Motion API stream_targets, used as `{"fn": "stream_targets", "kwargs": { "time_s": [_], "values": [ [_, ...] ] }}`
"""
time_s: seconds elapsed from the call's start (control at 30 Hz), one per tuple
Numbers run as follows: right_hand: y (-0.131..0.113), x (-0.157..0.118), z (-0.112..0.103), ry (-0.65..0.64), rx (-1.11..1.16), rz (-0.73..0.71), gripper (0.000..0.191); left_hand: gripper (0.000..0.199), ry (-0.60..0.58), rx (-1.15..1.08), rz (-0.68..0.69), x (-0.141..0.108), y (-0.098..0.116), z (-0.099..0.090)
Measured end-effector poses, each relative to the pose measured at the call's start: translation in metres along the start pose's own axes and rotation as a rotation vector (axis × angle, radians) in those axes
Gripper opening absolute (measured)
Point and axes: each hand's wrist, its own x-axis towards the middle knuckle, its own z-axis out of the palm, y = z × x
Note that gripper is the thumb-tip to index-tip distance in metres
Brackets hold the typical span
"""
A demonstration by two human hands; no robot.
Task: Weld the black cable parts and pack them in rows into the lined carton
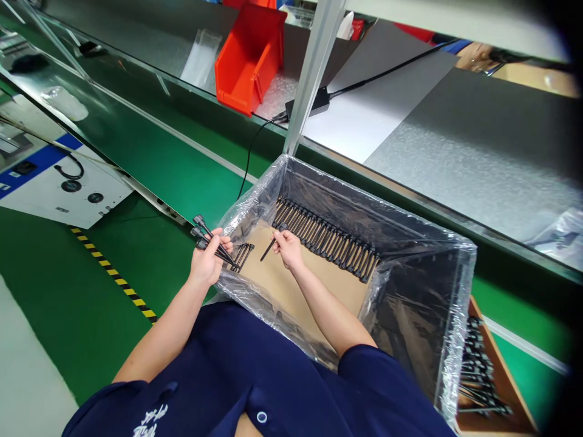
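My left hand [207,260] is closed around a bunch of black rods with wide heads [204,229], held over the left edge of a crate lined with clear plastic [464,255]. In my right hand [288,249], thumb and fingers pinch a single black rod [268,250] above the brown cardboard [264,276] on the crate's floor. A long row of similar black rods [325,237] lies side by side along the crate's far wall. Close to my left hand, a short group of rods [243,256] rests at the left end of the cardboard.
An orange-brown box [505,376] with many loose black rods stands right of the crate. Beyond it runs a metal bench [510,152] with a red-orange bin [248,67], a black power adapter [319,102] and an upright post [312,73]. A white panel [77,188] stands at left.
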Motion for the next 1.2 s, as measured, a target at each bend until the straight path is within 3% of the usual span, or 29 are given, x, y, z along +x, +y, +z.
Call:
{"fn": "stream_targets", "kwargs": {
  "time_s": [0.1,0.2,0.27,0.33,0.4,0.57,0.73,0.9,1.2],
  "values": [
    [0.045,0.013,0.000,0.003,-0.256,0.251,0.026,0.035,-0.038,-0.042,-0.033,0.003,0.003,-0.004],
    [0.083,0.009,0.011,-0.026,-0.411,0.340,0.023,0.031,-0.059,-0.060,-0.064,0.003,0.003,-0.004],
    [0.093,0.002,0.018,-0.103,-0.550,0.214,0.018,0.031,-0.067,-0.072,-0.079,0.003,0.003,-0.004],
    [0.093,-0.003,0.019,-0.210,-0.816,-0.044,0.008,0.032,-0.072,-0.072,-0.086,0.003,0.003,-0.003],
    [0.090,-0.006,0.018,-0.310,-1.124,-0.275,0.016,0.033,-0.074,-0.058,-0.084,0.003,0.003,-0.003],
    [0.103,-0.007,0.014,-0.556,-1.566,-0.406,0.026,0.039,-0.101,-0.016,-0.069,0.004,-0.002,-0.004],
    [0.133,-0.011,0.019,-0.705,-1.560,-0.507,0.023,0.041,-0.106,0.009,-0.064,0.005,-0.004,-0.004],
    [0.144,-0.010,0.025,-0.687,-1.505,-0.580,0.023,0.040,-0.123,0.038,-0.062,0.005,-0.005,-0.004],
    [0.151,-0.009,0.031,-0.638,-1.353,-0.550,0.020,0.040,-0.122,0.046,-0.108,0.004,-0.001,-0.001]
  ]
}}
